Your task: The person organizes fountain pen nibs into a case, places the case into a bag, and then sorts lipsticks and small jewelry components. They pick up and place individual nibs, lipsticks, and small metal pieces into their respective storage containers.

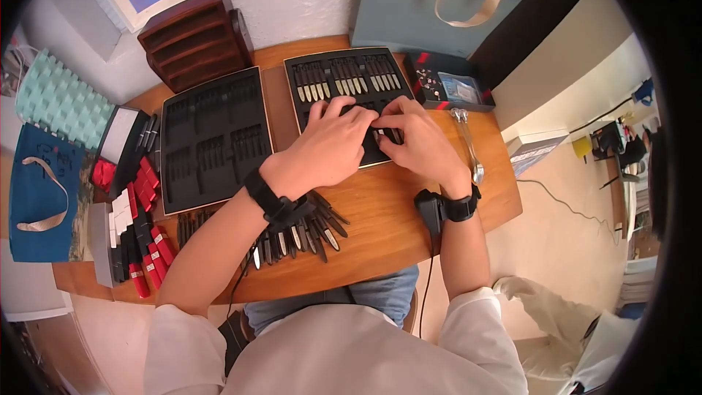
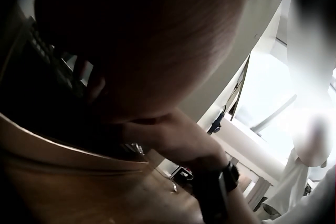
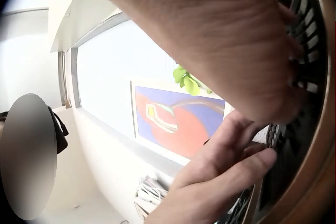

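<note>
Both hands work over the lower half of a black slotted tray. My left hand bends its fingers down over it from the left. From the right, my right hand reaches in, its index finger and thumb around a small pale spot. The fingertips of both hands meet there, and I cannot tell what they hold. Slim dark pieces with pale ends stand in neat groups along the tray's upper row. In the right wrist view, the left hand points its index finger and thumb toward the tray.
A second black slotted tray lies left. Below it is a loose pile of similar slim pieces. Red, white and black small boxes crowd the left edge. Silver utensils lie right, near a black box. A brown wooden rack stands behind.
</note>
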Demonstrator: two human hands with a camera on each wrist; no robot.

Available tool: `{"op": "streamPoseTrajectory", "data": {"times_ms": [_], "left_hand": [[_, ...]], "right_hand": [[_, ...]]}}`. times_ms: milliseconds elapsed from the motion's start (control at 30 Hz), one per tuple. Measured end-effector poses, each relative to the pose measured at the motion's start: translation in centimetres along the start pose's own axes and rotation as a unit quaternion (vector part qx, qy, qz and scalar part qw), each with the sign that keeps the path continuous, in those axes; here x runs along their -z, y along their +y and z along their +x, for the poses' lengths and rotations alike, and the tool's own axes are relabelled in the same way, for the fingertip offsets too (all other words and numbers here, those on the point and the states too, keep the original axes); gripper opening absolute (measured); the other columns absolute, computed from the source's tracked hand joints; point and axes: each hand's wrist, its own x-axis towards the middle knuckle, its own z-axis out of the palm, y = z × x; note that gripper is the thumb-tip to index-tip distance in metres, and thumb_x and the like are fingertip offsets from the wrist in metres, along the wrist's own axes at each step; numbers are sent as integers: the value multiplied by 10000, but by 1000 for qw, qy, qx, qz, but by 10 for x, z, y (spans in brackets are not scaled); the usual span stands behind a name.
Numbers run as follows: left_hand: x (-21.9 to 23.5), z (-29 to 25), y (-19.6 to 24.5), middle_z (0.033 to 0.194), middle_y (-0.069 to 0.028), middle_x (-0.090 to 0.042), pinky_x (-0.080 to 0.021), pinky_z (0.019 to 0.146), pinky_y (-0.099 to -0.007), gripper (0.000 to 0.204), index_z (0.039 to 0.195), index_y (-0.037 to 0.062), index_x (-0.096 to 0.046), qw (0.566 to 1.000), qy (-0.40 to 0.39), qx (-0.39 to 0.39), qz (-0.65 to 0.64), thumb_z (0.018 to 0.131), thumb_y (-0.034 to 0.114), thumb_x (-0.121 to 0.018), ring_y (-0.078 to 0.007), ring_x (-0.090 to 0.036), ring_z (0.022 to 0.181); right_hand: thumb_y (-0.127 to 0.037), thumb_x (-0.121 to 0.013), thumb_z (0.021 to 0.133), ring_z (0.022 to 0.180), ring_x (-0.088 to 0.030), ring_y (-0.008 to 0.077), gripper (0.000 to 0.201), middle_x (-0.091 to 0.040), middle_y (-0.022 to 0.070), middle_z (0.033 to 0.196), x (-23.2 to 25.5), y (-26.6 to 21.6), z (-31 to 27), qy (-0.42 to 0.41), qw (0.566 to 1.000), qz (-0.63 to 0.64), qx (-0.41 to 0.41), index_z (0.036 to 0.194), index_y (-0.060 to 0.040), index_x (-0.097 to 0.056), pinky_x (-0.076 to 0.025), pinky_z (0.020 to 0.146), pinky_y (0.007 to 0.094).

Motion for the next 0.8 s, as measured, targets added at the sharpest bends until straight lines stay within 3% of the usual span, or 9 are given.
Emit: {"op": "streamPoseTrajectory", "data": {"times_ms": [167,333,600,667,800], "left_hand": [[2,6,-1,1488,-134,-646,-320,1244,-549,556,1525,7,-586,1000,-19,2,13,976,51,-663,-369,-478,1486],[6,5,1,1500,-134,-642,-305,1262,-559,566,1535,15,-583,999,-35,19,7,973,42,-656,-372,-466,1498],[-1,-1,-6,1544,-129,-623,-296,1268,-572,616,1573,46,-551,998,-35,42,-41,964,36,-646,-373,-404,1553],[1,-2,-5,1553,-119,-623,-296,1267,-570,619,1575,51,-552,997,-37,48,-48,964,38,-649,-375,-406,1555],[-1,0,-7,1550,-114,-631,-293,1268,-567,619,1574,50,-552,998,-34,38,-35,963,37,-648,-372,-420,1547]], "right_hand": [[-133,-862,873,1120,-672,357,268,-698,154,1133,10,11,3,-21,999,50,-6,1129,-54,-863,-547,984,430],[-159,-896,853,1123,-669,351,257,-686,137,1117,14,16,6,-62,993,64,-73,1106,-118,-875,-546,965,435],[-213,-920,835,969,-710,349,277,-704,140,1032,19,5,13,-58,998,5,-11,1085,-102,-874,-558,855,446],[-229,-931,836,964,-712,355,284,-710,148,1024,23,-2,12,-89,994,19,-57,1076,-89,-872,-554,838,442],[-243,-945,834,933,-705,333,300,-709,138,1005,19,7,18,-96,994,15,-58,1058,-70,-847,-549,817,432]]}}
